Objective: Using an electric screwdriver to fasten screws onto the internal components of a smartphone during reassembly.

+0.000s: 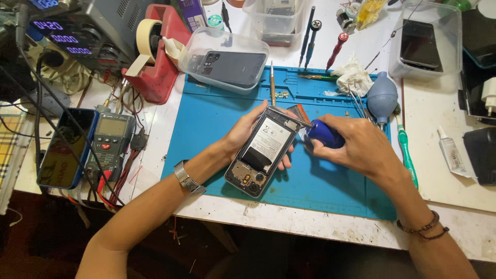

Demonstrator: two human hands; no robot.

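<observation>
The left hand (247, 135) cradles an opened smartphone (262, 152) from beneath, its back cover off and its battery and camera modules facing up – the fingers (285, 164) wrap under the body and show along its right edge, grasping it just above the blue repair mat (217, 129). The phone sits tilted, top end toward the person, over the middle of the mat.

The right hand (356, 144) is clenched around a blue-handled screwdriver (323, 133), whose thin shaft reaches left to the upper corner of the phone and appears to touch the frame there. An orange-and-grey card (298, 112) lies on the mat just behind that corner.

On the far edge of the mat rest a slim metal tool (272, 85), a crumpled white tissue (353, 76) and a grey-blue rubber air blower (382, 97); a green toothbrush (407, 152) lies along the mat's right side. A clear plastic box (223, 58) holding a dark phone back stands at the mat's upper left corner, beside a red tape dispenser (157, 57) with masking tape. Another clear box (426, 41) with a phone sits at the upper right.

On the white worktop (444, 186) to the left lie a multimeter (109, 142) and a phone in a blue case (64, 150) – a bench power supply (77, 31) stands behind them. 3 screwdrivers (310, 36) lie near the top centre.
</observation>
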